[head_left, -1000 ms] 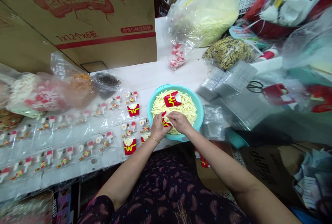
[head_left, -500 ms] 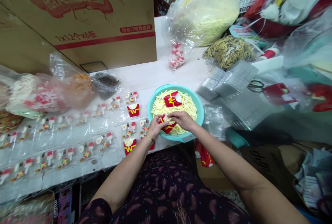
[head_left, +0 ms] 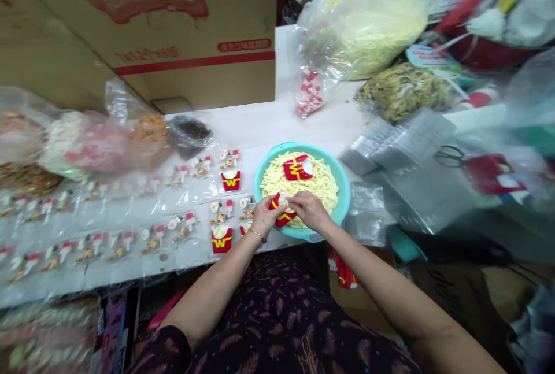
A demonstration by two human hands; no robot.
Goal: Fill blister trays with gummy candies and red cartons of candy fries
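Note:
Over a turquoise basin full of pale yellow toy French fries, my left hand grips a small red French fry carton with a yellow W on it. My right hand is at the carton's white opening, its thumb and fingers pinched together. What the right fingertips hold is too small to make out. A second red carton lies on top of the fries, just beyond both hands. Left of the basin, filled cartons sit on clear packets.
Rows of clear packets with tiny toy foods cover the left of the white table. Behind stand a large cardboard box and bags of small pieces. Stacked clear sleeves and scissors lie right of the basin.
The whole view has shifted, so the table and basin appear farther right. Both hands stay at the same carton, with the right fingers slightly moved at its opening.

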